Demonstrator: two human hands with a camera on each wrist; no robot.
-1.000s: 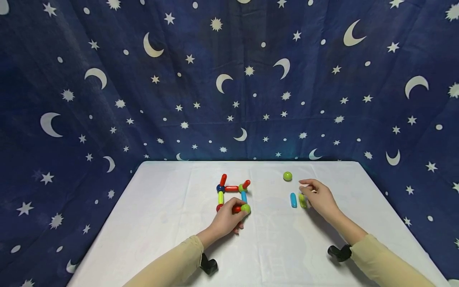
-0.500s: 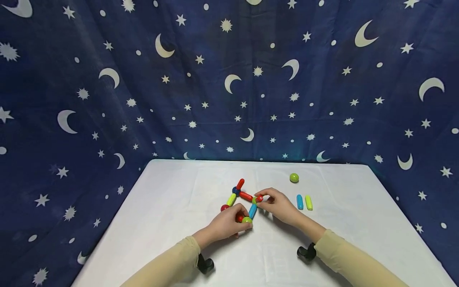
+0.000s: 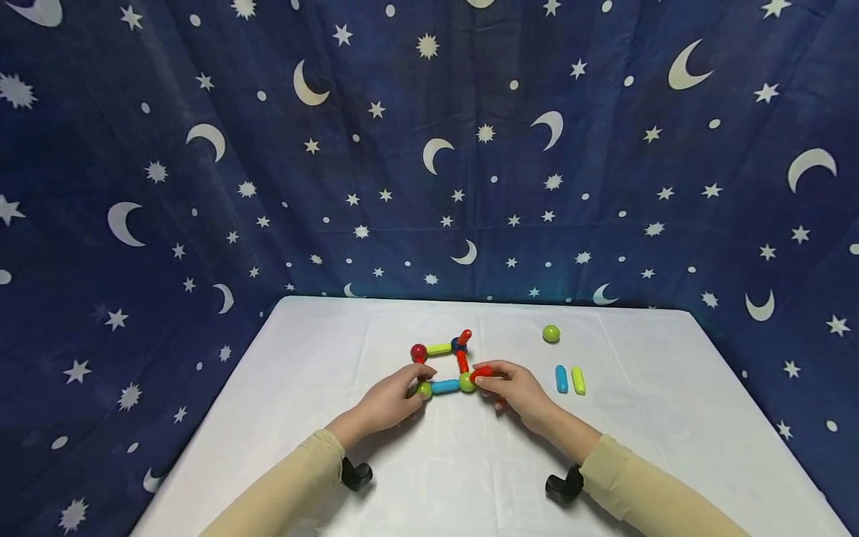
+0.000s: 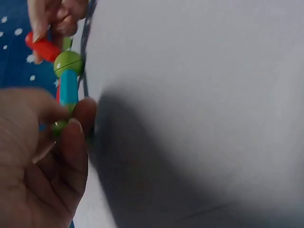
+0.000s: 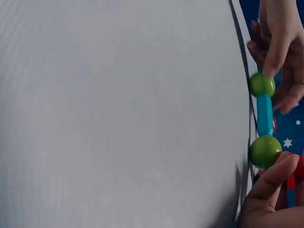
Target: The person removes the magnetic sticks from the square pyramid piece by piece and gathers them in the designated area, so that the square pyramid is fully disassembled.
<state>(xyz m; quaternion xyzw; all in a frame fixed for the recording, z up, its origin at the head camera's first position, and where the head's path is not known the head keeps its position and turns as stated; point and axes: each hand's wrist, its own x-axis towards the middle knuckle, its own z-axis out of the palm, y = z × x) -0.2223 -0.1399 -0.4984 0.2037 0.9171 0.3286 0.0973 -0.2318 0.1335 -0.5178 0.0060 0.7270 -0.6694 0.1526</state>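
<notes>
A square of toy rods and balls, probably a magnetic set, lies mid-table. My left hand (image 3: 388, 399) pinches its near-left green ball (image 3: 424, 390). A blue rod (image 3: 445, 386) joins that ball to another green ball (image 3: 467, 382). My right hand (image 3: 518, 392) pinches a red rod (image 3: 481, 374) that sticks out from this second ball. Along the far side run a dark red ball (image 3: 419, 352), a yellow-green rod (image 3: 439, 348) and a dark blue ball (image 3: 458, 345) bearing a raised red rod (image 3: 466, 336). The left fingers partly cover the left side's red rod.
To the right lie a loose blue rod (image 3: 561, 379) and a yellow-green rod (image 3: 579, 380), side by side. Behind them sits a loose green ball (image 3: 551, 333). A dark starry curtain (image 3: 429, 186) hangs at the back of the white table (image 3: 322, 335).
My right hand has come left from beside the loose rods and taken hold of a red rod on the square. The square has turned clockwise, and my left hand has shifted left with its corner.
</notes>
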